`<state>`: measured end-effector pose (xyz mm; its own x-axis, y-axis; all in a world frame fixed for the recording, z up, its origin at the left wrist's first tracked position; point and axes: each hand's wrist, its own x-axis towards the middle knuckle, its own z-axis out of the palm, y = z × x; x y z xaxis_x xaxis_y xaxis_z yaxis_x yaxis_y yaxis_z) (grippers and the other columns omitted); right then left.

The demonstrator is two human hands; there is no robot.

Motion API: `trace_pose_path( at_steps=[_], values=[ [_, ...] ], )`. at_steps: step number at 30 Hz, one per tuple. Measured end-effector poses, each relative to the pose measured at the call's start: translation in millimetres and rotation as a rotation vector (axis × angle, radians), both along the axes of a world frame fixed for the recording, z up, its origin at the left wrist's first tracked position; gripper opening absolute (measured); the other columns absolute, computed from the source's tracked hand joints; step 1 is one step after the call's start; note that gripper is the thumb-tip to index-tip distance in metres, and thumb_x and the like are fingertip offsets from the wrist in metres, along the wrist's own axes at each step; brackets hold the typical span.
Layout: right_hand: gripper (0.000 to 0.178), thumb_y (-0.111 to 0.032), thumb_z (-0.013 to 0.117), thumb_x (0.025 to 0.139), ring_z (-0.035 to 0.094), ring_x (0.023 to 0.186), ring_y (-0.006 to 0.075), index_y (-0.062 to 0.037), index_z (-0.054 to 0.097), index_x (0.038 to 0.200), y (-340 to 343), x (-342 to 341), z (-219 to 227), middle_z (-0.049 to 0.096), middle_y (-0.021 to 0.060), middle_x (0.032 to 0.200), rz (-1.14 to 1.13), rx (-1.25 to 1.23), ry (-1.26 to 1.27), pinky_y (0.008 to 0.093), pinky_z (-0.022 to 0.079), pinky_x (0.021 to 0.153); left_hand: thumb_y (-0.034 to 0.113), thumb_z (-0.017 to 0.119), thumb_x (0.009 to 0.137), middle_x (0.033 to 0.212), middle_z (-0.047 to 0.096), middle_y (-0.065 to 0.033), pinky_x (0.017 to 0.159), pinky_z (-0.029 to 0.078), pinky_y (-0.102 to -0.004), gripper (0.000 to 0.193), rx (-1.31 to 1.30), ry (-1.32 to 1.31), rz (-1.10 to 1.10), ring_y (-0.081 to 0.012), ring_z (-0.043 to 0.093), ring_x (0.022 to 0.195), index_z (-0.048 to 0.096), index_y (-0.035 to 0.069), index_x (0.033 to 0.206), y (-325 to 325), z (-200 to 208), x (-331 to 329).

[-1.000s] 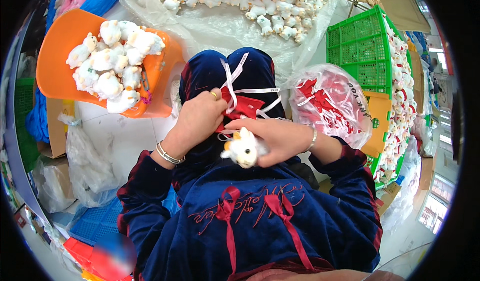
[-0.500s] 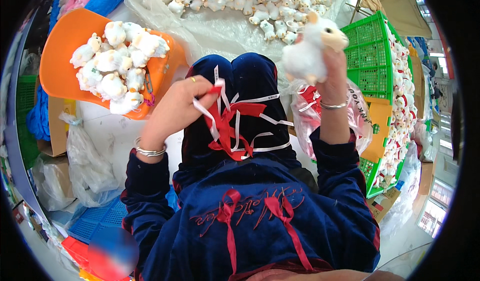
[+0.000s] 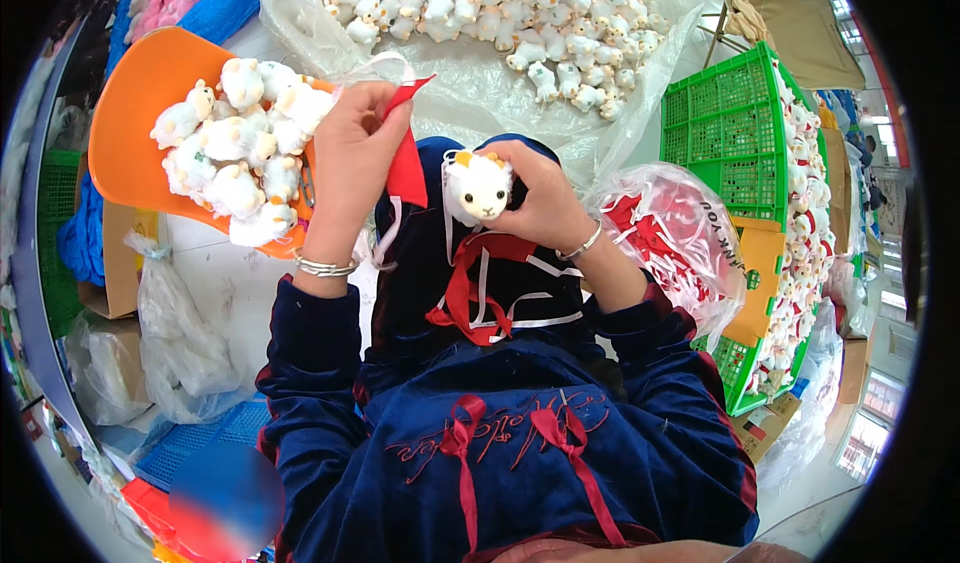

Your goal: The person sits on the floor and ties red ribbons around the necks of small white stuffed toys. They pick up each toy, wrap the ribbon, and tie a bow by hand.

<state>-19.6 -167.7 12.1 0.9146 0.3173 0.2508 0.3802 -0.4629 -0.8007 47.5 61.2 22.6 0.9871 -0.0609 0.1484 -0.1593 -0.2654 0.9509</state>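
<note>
Over my lap, my right hand (image 3: pixel 545 198) is closed around a small white plush sheep (image 3: pixel 480 191), its face turned up. To the left, my left hand (image 3: pixel 365 138) pinches a red cloth piece with white ribbon ties (image 3: pixel 408 168); the cloth hangs down toward my knee. More red cloth pieces with white ties (image 3: pixel 470 288) lie on my dark velvet trousers, just below the plush. Other white plush sheep (image 3: pixel 230 138) are heaped on an orange chair (image 3: pixel 135 93) beside my left hand.
A big pile of white plush sheep (image 3: pixel 450 8) lies on clear plastic sheeting (image 3: pixel 460 83) ahead. At right, a clear bag (image 3: pixel 680 248) holds red cloth pieces, next to a green crate (image 3: pixel 715 113) and plush toys with red on them (image 3: pixel 800 223). Plastic bags (image 3: pixel 185 313) stand at left.
My right hand has brought the plush sheep down and left, over my lap, its face now upward. My left hand has risen, lifting one red cloth piece off my lap.
</note>
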Motion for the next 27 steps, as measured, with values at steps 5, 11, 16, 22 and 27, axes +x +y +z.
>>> trace_pose_path(
  at_steps=[5, 11, 16, 22, 27],
  values=[
    [0.059, -0.016, 0.089, 0.07, 0.063, 0.106, 0.0316, -0.0034, 0.059, 0.118, -7, -9, -5, 0.063, 0.0148, 0.116, 0.112, 0.039, -0.059, 0.0373, 0.052, 0.093, 0.014, 0.07, 0.091, 0.092, 0.068, -0.0092, 0.07, 0.054, -0.0363, 0.014, 0.517, -0.325, -0.25, -0.0274, 0.068, 0.079, 0.073, 0.008, 0.104, -37, -7, -12],
    [0.056, -0.009, 0.091, 0.068, 0.062, 0.102, 0.0305, -0.0051, 0.062, 0.116, -10, -33, -14, 0.057, 0.013, 0.116, 0.038, 0.048, -0.13, 0.0359, 0.053, 0.09, 0.013, 0.07, 0.091, 0.097, 0.068, -0.0077, 0.078, 0.053, -0.037, 0.015, 0.363, -0.347, -0.492, -0.0276, 0.064, 0.094, 0.074, 0.006, 0.103, -33, -12, -29],
    [0.05, -0.008, 0.092, 0.068, 0.064, 0.101, 0.027, -0.0076, 0.067, 0.112, -10, -41, -27, 0.048, 0.0162, 0.139, 0.013, 0.083, -0.168, 0.0353, 0.056, 0.086, 0.003, 0.066, 0.085, 0.1, 0.065, -0.0049, 0.089, 0.046, -0.0407, 0.024, 0.414, -0.383, -0.603, -0.0286, 0.059, 0.103, 0.072, 0.007, 0.108, -29, 0, -39],
    [0.041, -0.012, 0.088, 0.071, 0.068, 0.103, 0.0296, -0.0079, 0.067, 0.106, -14, -29, -7, 0.058, 0.0153, 0.13, 0.064, -0.052, -0.176, 0.0354, 0.057, 0.084, 0.007, 0.071, 0.085, 0.106, 0.065, -0.0073, 0.093, 0.046, -0.0395, 0.024, 0.465, -0.37, -0.58, -0.0289, 0.06, 0.106, 0.072, 0.008, 0.109, -29, 4, -40],
    [0.045, -0.011, 0.09, 0.069, 0.067, 0.105, 0.0306, -0.0067, 0.066, 0.107, -21, -34, -3, 0.058, 0.0152, 0.124, 0.091, -0.098, -0.116, 0.0365, 0.057, 0.085, 0.008, 0.073, 0.085, 0.114, 0.064, -0.009, 0.097, 0.048, -0.0394, 0.026, 0.408, -0.302, -0.55, -0.0303, 0.06, 0.111, 0.071, 0.006, 0.11, -22, 1, -45]
  ],
)
